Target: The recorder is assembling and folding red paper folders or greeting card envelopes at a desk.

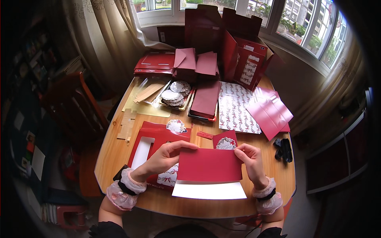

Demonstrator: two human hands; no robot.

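Note:
A folded red card [209, 163] with a white inner panel [209, 190] is held up over the near edge of the table. My left hand [168, 155] pinches its upper left corner; my right hand [251, 160] grips its upper right edge between thumb and fingers. Just behind it lies a small red card with a wreath print [226, 142], partly covered. Left of that is a small red strip [204, 135]. Beneath my left hand rests a flat red package [156, 131] with a white cut-out, and a round wreath cutout [176, 126] lies on its far edge.
Farther back are round paper cutouts [173, 97] in a tray, a red paper stack [205, 99], a patterned sheet [237, 109] and glossy red sheets [272, 111]. Pink envelopes [206, 63] and tall red boxes [249, 65] stand behind. A black object [283, 150] lies right.

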